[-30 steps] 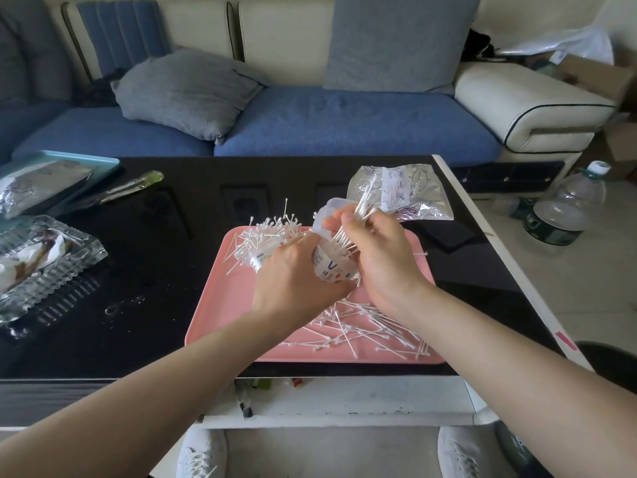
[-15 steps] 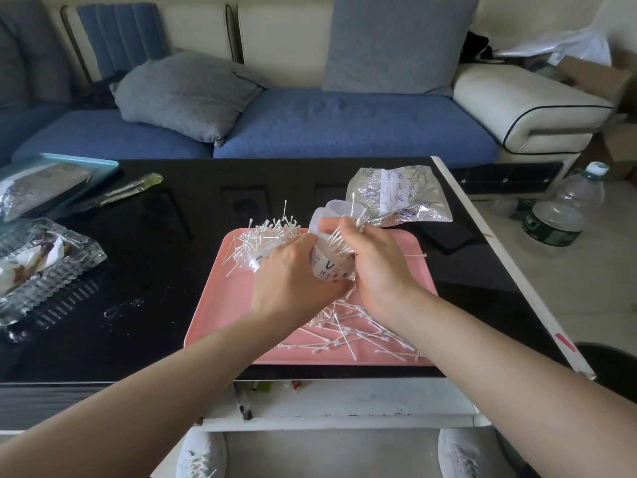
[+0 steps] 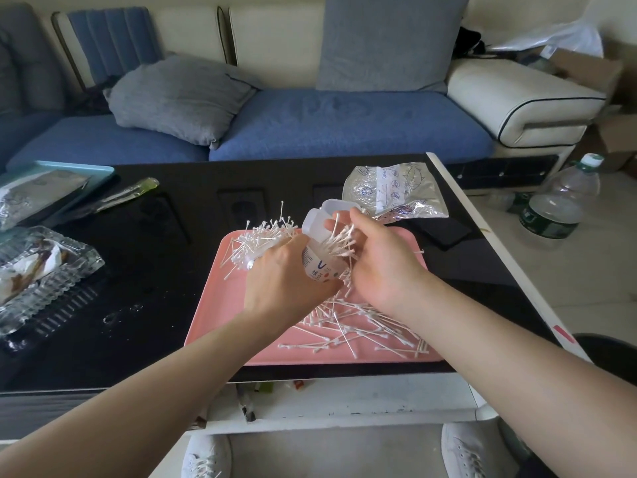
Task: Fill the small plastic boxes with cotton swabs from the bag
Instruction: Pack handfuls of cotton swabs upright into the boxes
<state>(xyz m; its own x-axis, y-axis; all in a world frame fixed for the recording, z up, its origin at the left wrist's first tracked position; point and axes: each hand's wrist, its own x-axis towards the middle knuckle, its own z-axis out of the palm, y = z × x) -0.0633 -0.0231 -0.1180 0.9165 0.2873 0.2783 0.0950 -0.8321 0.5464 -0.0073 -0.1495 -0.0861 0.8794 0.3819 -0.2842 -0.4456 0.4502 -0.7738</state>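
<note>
Your left hand [image 3: 286, 281] and right hand [image 3: 382, 267], like your forearms [image 3: 138, 401], are bare; beneath the table [image 3: 172, 270] you wear white sneakers [image 3: 206, 457] (laced).

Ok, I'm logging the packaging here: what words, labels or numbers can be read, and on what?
"U" (perhaps "V"): big blue letter on the small clear plastic box gripped by the left hand; the smaller print below it is blurred.
Crinkled clear plastic bag: blue print, too small to read.
Green label on the clear water bottle: unreadable.
</note>
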